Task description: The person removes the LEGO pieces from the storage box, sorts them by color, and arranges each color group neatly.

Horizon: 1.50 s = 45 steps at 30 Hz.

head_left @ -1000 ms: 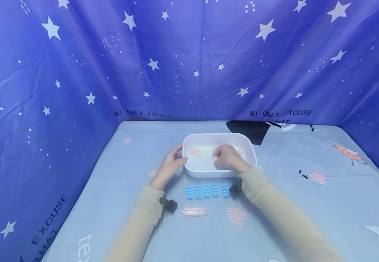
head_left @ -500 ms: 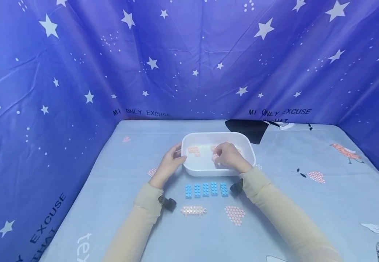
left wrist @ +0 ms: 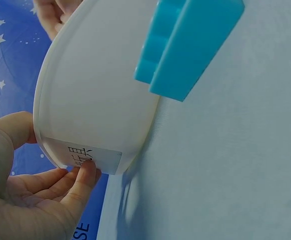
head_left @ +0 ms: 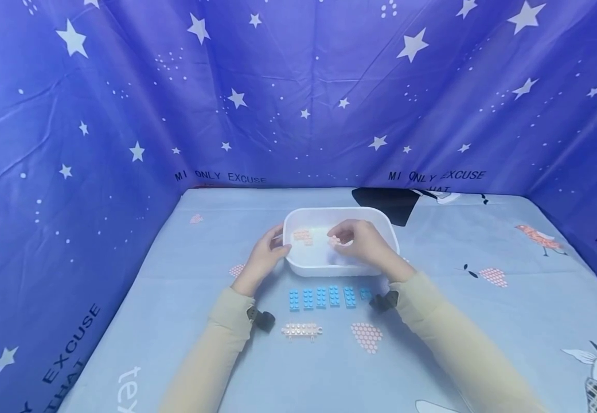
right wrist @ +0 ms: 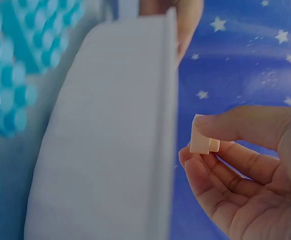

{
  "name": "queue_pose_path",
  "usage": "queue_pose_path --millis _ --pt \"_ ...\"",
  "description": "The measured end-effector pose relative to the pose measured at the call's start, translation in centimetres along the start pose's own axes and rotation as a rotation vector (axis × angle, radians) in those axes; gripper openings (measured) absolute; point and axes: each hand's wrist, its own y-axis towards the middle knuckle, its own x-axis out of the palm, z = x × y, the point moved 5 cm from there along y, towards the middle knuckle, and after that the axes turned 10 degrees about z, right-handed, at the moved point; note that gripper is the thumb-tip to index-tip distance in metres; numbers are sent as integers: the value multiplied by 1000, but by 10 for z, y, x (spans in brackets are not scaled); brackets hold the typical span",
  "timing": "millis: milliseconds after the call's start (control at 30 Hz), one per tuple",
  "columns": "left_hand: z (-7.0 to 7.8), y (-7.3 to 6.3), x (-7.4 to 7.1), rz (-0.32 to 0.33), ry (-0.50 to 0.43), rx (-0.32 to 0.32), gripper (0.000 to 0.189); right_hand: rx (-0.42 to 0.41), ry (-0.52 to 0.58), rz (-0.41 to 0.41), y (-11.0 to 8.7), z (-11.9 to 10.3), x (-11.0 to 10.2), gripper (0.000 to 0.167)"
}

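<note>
A white plastic tub [head_left: 329, 271] stands on the cloth in the head view, with loose peach building bricks [head_left: 303, 236] on its floor. My left hand [head_left: 263, 258] grips the tub's left end, thumb at the rim and fingers against the labelled outer wall [left wrist: 103, 152]. Over the tub, my right hand [head_left: 369, 244] pinches a small pale peach building brick [right wrist: 200, 142] between thumb and fingers. That brick shows above rim level in the right wrist view. Part of the tub's right side is hidden by the right hand.
Several blue building bricks [head_left: 321, 297] lie in a row in front of the tub, one partly covered by the right wrist's camera [head_left: 383, 302]. Nearer lies a pale pink studded piece [head_left: 301, 330]. A starry blue curtain [head_left: 303, 86] surrounds the table.
The right hand shifts slightly to the right and turns, bringing the pinched peach brick into clearer sight. A further blue brick shows beside its wrist. The left hand keeps its grip.
</note>
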Motion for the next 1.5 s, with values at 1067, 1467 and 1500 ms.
queue_pose_path --millis 1067,1467,1500 --pt "-2 1 0 1 35 0 60 -222 207 -238 -75 -39 25 26" --pt "-2 1 0 2 52 -20 61 -218 201 -299 -95 -32 42 23" --pt "-2 1 0 2 55 -24 60 -217 197 -299 -96 -31 43 23"
